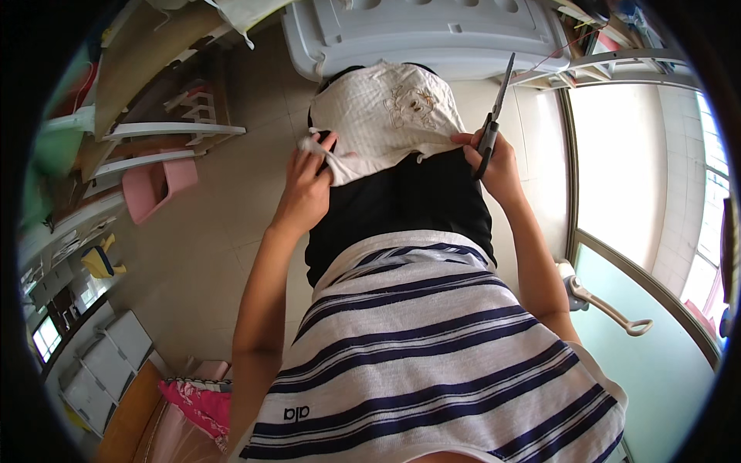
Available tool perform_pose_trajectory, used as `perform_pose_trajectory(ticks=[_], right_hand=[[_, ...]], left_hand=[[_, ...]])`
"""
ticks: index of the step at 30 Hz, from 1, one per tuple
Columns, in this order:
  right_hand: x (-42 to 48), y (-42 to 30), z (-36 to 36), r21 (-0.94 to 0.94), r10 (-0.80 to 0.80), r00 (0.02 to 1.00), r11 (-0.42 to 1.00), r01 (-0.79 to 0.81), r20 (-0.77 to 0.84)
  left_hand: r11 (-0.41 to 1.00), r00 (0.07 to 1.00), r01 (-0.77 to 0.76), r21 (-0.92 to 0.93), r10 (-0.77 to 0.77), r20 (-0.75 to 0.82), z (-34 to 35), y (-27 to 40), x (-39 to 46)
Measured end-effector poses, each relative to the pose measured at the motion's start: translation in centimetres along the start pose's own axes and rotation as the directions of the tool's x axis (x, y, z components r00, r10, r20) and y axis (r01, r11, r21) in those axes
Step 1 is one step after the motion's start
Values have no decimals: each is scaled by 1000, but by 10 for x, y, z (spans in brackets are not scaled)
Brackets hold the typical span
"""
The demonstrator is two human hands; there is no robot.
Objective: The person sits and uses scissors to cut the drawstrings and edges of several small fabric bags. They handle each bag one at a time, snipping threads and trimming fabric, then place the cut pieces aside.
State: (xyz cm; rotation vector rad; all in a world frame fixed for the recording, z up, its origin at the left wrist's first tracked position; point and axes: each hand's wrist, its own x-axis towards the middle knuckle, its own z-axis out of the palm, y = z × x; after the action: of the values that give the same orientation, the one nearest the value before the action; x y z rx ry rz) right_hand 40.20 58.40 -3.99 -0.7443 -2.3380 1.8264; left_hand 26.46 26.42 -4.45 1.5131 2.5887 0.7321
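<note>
A cream cloth [370, 110] with an embroidered cartoon figure lies spread over my lap, on black trousers [405, 202]. At its left edge my left hand [310, 179] grips a bunched, slightly blurred part of the fabric. My right hand [495, 159] pinches the cloth's right corner between thumb and finger. That same hand also holds a pair of scissors [492, 127] with dark handles, the blades pointing up and away from me. The blades look closed and do not touch the cloth. A small knot or tie hangs at the cloth's near edge.
A large grey plastic storage box [405, 35] stands just beyond my knees. On the left are a white-edged shelf frame [173, 130] and a pink plastic bin [153, 185]. A glass sliding door [625, 289] and a beige-handled object [608, 307] are at the right.
</note>
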Motion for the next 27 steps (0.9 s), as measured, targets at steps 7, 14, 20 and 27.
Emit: perform_pose_trajectory(ticks=[7,14,20,27], right_hand=[[-2,-15,-14,96,152,983,985,-143,-100],[-20,-45,-18,-287,274,936,936,-206,222],[-14,-75,3,-657,340,803,749,82,488],[-7,-88,18,-707,284,790,662,248,543]], left_hand=[[957,977,183,-226,-202,-65,-9,24,-7],[567,740,483,-667,-672,-35,7,23,-2],[765,900,399,-506,-433,55,-7,1,15],[959,959,254,-122,-266,-99,-24,-7,17]])
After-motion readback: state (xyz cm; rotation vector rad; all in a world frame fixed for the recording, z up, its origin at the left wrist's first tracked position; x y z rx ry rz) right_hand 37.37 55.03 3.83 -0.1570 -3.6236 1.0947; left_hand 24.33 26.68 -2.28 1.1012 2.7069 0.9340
